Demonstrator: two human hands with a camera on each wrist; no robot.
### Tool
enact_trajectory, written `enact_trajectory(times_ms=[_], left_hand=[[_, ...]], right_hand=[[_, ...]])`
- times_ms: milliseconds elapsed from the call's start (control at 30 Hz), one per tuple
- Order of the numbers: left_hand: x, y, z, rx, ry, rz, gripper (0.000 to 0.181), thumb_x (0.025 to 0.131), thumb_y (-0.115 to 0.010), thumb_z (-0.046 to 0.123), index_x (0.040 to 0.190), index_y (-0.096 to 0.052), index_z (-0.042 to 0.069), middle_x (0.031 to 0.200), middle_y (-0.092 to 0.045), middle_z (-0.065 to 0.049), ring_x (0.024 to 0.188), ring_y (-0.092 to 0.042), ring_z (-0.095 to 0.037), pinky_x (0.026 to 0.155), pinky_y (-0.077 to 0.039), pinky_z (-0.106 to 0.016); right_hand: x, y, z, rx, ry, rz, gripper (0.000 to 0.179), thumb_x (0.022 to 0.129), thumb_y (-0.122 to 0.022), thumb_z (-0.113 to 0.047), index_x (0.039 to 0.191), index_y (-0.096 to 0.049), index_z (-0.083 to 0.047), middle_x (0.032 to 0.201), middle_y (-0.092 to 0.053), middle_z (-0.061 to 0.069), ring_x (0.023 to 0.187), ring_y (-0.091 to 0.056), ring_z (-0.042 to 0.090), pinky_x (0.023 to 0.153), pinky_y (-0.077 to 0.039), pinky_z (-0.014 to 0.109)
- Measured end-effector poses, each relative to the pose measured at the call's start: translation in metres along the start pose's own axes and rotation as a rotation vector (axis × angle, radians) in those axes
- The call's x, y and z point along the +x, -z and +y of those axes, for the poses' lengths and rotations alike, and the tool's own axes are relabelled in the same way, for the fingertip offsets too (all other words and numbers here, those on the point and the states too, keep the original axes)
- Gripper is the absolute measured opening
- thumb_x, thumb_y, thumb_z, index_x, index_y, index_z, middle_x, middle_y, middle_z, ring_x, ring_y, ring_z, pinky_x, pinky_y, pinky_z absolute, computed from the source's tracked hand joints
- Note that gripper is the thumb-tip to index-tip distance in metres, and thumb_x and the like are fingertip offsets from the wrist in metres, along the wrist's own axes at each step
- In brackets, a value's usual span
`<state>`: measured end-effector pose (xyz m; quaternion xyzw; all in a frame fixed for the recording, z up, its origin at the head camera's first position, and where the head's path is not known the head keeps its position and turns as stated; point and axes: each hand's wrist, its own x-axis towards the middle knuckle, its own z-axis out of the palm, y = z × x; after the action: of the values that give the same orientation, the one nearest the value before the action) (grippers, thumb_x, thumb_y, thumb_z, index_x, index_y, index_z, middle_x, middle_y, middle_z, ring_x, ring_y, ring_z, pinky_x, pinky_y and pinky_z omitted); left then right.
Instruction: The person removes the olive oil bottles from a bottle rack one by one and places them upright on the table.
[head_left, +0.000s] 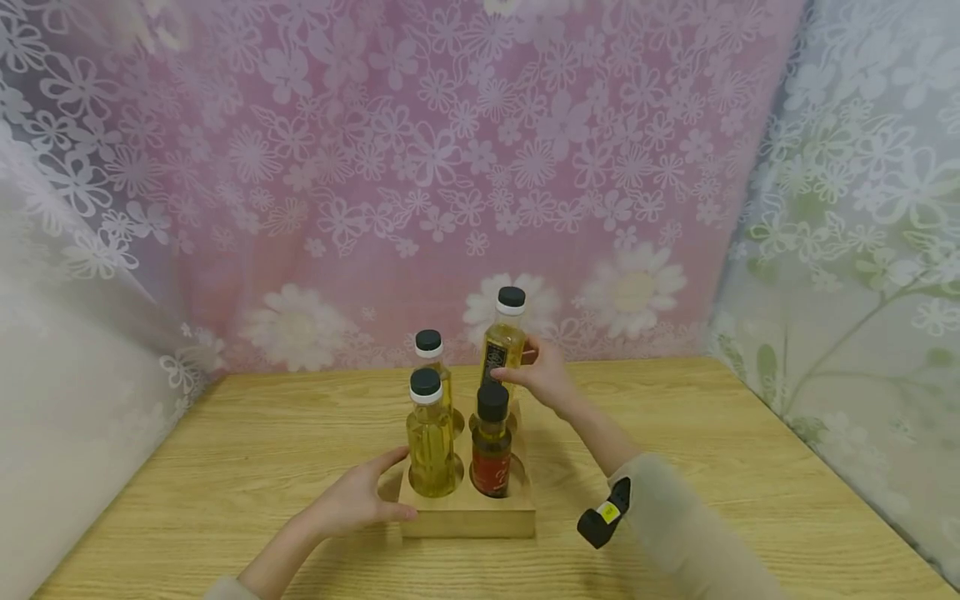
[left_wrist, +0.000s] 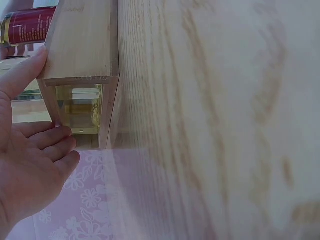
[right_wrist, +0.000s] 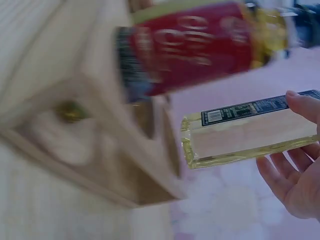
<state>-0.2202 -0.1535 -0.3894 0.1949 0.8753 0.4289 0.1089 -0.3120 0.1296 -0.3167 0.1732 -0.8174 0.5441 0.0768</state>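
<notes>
"Clock centred on the rack (head_left: 468, 523), twelve is the far side. Right hand (head_left: 546, 377)?"

"One o'clock. Fingers gripping the square bottle (head_left: 504, 340), thumb on the dark label, the rest round the other side."

"Bottle seated?"

"No, it's up over the one o'clock hole; right wrist view has its base clear of the rack."

"Left hand (head_left: 358, 498)?"

"Eight o'clock, near corner of the rack. Fingers loose and fairly straight, touching its side; thumb on the front edge."

"Other bottles?"

"Three, all standing in holes. Red-label bottle (head_left: 491, 467) at five, black cap. Oil bottle (head_left: 431, 450) at seven, black cap, white collar. Back bottle (head_left: 430, 348) at eleven, same cap, partly hidden behind the oil one."

"Around it?"

"Rack sits on the wood-grain bench (head_left: 300, 425). Pink flowered curtain (head_left: 450, 167) at twelve, past the bench. Black device (head_left: 597, 528) by the right sleeve (head_left: 686, 533), four o'clock."
</notes>
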Motion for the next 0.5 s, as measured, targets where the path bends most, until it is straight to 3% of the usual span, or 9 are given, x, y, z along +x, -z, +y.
enact_trajectory(times_ms=[233, 500], left_hand=[[0.001, 0.0, -0.001, 0.009, -0.005, 0.001, 0.092, 0.074, -0.077, 0.036, 0.143, -0.029, -0.003, 0.144, -0.033, -0.023, 0.129, -0.03, -0.044, 0.097, -0.029, -0.061], [0.001, 0.0, -0.003, 0.007, -0.004, -0.002, 0.093, 0.074, -0.077, 0.037, 0.143, -0.029, -0.002, 0.144, -0.033, -0.023, 0.129, -0.03, -0.044, 0.097, -0.029, -0.061]], right_hand=[[0.006, 0.039, -0.009, -0.021, -0.045, -0.012, 0.058, 0.078, -0.075, -0.015, 0.127, -0.048, 0.002, 0.115, -0.049, 0.019, 0.104, -0.054, 0.034, 0.082, -0.048, 0.045], [-0.004, 0.086, 0.013, -0.061, -0.087, 0.028, 0.057, 0.082, -0.072, -0.016, 0.128, -0.044, 0.003, 0.116, -0.046, 0.02, 0.105, -0.052, 0.036, 0.087, -0.044, 0.05]])
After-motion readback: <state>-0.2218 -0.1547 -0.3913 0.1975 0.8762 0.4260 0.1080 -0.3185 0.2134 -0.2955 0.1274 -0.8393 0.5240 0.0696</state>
